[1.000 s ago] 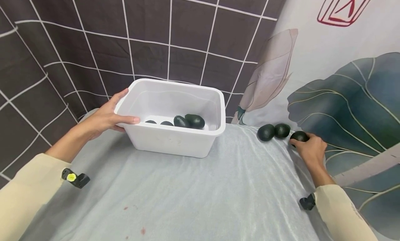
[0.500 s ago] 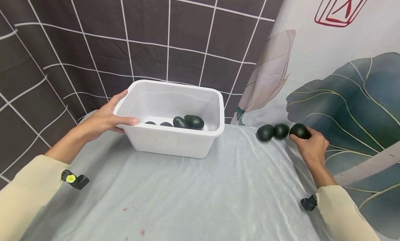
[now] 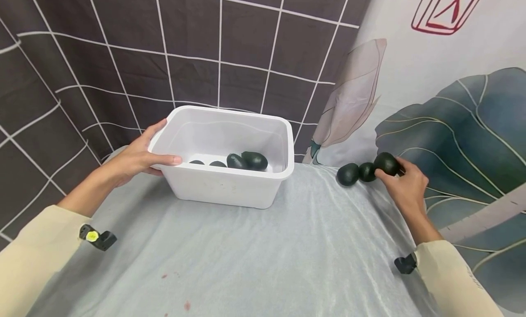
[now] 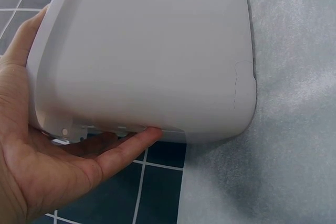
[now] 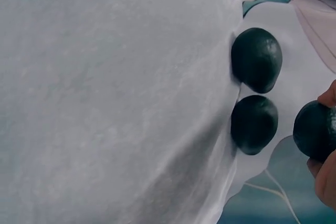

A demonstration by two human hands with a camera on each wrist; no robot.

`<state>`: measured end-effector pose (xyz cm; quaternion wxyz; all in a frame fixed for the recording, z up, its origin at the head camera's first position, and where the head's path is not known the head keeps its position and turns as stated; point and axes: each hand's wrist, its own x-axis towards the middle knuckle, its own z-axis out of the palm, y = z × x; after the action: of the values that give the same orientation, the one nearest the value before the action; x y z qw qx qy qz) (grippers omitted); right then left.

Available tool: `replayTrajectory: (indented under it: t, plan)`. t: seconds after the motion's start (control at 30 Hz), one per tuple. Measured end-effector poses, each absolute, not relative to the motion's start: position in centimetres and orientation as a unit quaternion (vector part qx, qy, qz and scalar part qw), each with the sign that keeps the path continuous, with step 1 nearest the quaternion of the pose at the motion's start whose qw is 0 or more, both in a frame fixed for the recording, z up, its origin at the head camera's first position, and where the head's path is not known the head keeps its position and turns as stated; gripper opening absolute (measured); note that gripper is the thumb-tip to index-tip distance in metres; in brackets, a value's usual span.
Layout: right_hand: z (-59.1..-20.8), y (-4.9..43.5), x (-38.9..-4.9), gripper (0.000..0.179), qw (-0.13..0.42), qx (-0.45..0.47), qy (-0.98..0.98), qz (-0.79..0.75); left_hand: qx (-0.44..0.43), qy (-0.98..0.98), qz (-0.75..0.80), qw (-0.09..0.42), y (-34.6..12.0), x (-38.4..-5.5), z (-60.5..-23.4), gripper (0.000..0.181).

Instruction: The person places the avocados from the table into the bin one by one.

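My left hand (image 3: 135,157) grips the left end of a white plastic tub (image 3: 222,184), thumb over the near rim. In the left wrist view, its fingers (image 4: 128,153) lie against the tub's end wall. Several dark green avocados (image 3: 255,161) lie on the tub's floor, some half hidden behind the near wall. At the right, my right hand (image 3: 408,184) holds one dark avocado (image 3: 385,164) between thumb and fingers. In the right wrist view this held avocado (image 5: 315,129) is apart from two others, an upper avocado (image 5: 257,60) and a lower avocado (image 5: 254,124), resting on the cloth's edge.
A pale grey cloth (image 3: 246,253) covers the table. Behind the tub hangs a dark curtain (image 3: 197,75) with a white grid. A white curtain with printed leaves (image 3: 464,125) hangs close behind the right hand.
My right hand has raised the avocado off the cloth and shifted it slightly left, close to the other two. The left hand has kept its hold on the tub.
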<state>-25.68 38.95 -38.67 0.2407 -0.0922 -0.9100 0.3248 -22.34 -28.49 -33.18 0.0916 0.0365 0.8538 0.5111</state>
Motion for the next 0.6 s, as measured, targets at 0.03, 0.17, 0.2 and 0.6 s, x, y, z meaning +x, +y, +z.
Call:
replayTrajectory:
  t: [0.03,0.17,0.2,0.6]
  plan:
    - [-38.5,38.8,-25.7,0.072,0.241,-0.091,-0.910,0.325,0.036,0.854,0.511,0.092,-28.5,-22.3,-33.2,0.125]
    - [-38.2,38.1,-26.0,0.075,0.237,-0.079,-0.910,0.330,0.037,0.854,0.510,0.091,-28.5,-22.3,-33.2,0.125]
    - [-38.1,38.0,-26.0,0.075,0.236,-0.077,-0.911,0.331,0.037,0.854,0.511,0.091,-28.5,-22.3,-33.2,0.125]
    - [-37.1,35.1,-26.5,0.073,0.247,-0.064,-0.908,0.332,0.038,0.851,0.515,0.090,-28.4,-22.4,-33.3,0.125]
